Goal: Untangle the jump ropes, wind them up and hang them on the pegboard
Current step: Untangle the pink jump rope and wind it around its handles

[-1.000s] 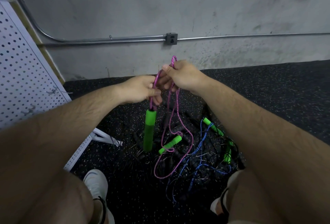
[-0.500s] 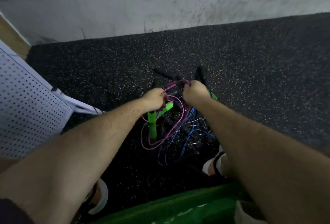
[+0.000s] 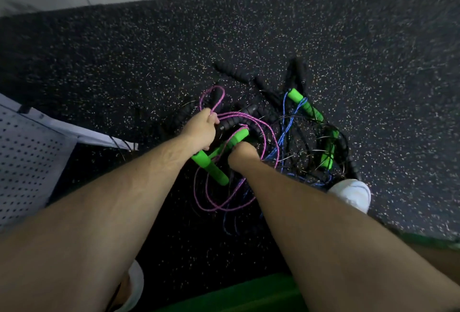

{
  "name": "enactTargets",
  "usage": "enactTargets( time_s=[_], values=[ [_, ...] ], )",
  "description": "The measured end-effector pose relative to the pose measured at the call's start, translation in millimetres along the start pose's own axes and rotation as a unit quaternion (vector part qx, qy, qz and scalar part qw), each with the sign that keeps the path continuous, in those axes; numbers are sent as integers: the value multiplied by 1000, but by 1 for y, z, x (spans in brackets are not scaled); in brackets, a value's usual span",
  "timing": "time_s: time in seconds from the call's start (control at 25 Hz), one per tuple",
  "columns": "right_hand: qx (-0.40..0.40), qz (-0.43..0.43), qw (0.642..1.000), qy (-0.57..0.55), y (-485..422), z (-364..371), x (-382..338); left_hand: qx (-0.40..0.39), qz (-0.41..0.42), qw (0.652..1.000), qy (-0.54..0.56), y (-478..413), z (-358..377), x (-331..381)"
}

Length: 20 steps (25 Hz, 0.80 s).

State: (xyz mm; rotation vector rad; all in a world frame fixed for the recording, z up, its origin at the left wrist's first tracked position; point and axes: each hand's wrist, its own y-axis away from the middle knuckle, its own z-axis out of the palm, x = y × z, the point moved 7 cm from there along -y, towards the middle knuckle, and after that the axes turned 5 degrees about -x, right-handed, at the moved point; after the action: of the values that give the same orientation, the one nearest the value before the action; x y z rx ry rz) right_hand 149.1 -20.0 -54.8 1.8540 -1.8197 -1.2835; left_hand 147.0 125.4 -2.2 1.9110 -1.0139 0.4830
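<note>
Both hands have dropped from chest height to the floor pile, and the right one has let go of the raised pink loop. Far left, white pegboard (image 3: 29, 162) leans at the frame edge, nothing hung on the part in view. Left hand (image 3: 200, 128) has its fingers curled tight round the pink jump rope (image 3: 216, 202); a small loop sticks up past the knuckles and the rest trails in loops on the rubber floor (image 3: 124, 63). One green handle (image 3: 210, 168) pokes out below that hand's heel, and a second green handle (image 3: 240, 135) lies just beside it, crossing toward the right hand (image 3: 242, 156). Right hand is knuckles-up, pushed into the tangle; fingers hidden, cannot tell what it grips, if anything. Right of it, blue rope (image 3: 286, 132) is threaded through the black ropes (image 3: 234, 75), more green handles (image 3: 306, 105) among them. White shoe (image 3: 351, 192) sits at the pile's right edge.
</note>
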Motion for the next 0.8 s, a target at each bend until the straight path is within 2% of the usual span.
enactTargets(
  time_s=[0.12,0.24,0.32,0.36,0.52,0.68,0.8],
  values=[
    [11,74,978,-193,-27,10,3,6,-14,1000,14,-4,1,-11],
    [4,131,920,-368,-37,25,8,1,-11,1000,18,-5,0,-16],
    [6,159,884,-440,-39,32,10,2,-9,1000,25,-3,-4,-17],
    [7,155,876,-456,-39,32,8,2,-4,1000,30,0,-6,-17],
    [17,117,883,-454,-30,31,1,10,14,1000,-7,17,-17,-18],
    [-16,68,841,-536,-20,40,-4,33,-24,999,-25,27,-42,-39],
    [-37,30,843,-536,-8,33,-10,9,-36,999,-12,32,-48,-47]
  ],
)
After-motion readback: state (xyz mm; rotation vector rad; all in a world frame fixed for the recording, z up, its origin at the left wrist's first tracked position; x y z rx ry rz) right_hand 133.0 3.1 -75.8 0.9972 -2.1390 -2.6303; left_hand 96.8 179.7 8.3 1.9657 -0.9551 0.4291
